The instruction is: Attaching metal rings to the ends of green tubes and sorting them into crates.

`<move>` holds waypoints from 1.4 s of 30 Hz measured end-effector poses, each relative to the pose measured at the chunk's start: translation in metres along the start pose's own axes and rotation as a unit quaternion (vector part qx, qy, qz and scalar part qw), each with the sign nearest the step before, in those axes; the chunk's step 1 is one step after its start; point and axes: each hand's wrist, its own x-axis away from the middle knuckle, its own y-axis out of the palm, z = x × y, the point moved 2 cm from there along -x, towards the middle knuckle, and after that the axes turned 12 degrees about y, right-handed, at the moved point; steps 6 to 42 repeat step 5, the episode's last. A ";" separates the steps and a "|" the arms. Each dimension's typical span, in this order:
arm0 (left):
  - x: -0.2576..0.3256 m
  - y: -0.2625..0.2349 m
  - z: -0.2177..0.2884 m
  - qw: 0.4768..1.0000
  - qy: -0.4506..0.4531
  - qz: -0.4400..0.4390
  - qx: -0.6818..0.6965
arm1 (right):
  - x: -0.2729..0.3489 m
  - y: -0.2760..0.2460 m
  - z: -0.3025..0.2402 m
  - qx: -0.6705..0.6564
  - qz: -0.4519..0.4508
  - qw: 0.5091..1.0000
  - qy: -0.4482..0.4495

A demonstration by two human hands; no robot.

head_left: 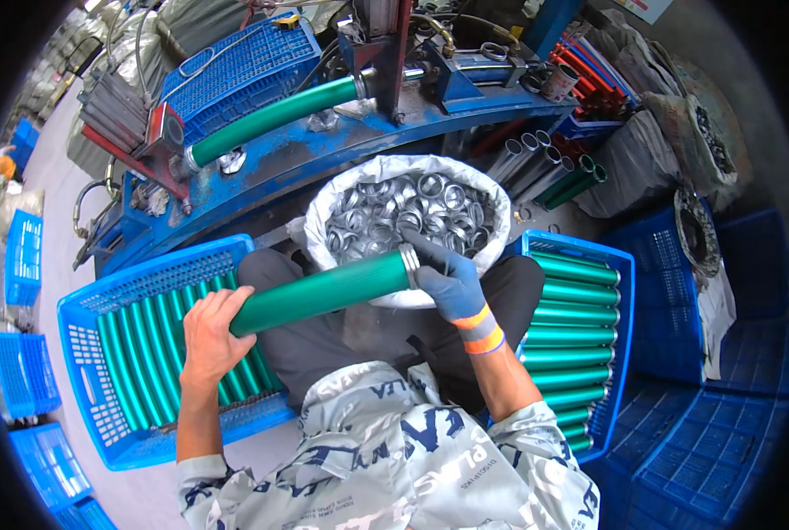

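Observation:
A green metal tube (333, 293) lies across in front of me, its right end a little higher than its left. My bare left hand (215, 334) is wrapped round its left end. My right hand (448, 276), in a blue-grey glove with orange cuff bands, grips a silver ring-shaped end fitting (409, 267) at the tube's right end. Just beyond the tube stands a white sack (318, 218) filled with loose silver rings (412, 210). Whether the fitting is fully seated on the tube I cannot tell.
Green tubes fill a blue crate (88, 399) at my left and another crate (625, 331) at my right. A blue machine bench (297, 168) behind the sack has a green tube (275, 122) clamped on it. Bare tubes (536, 163) stand right of the sack.

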 end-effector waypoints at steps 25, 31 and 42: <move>0.006 0.019 0.000 0.999 -0.032 0.021 0.022 | -0.011 0.001 -0.005 -0.096 -0.017 0.994 -0.059; 0.006 0.019 0.000 0.999 -0.032 0.021 0.022 | -0.011 0.001 -0.005 -0.096 -0.017 0.994 -0.059; 0.006 0.019 0.000 0.999 -0.032 0.021 0.022 | -0.011 0.001 -0.005 -0.096 -0.017 0.994 -0.059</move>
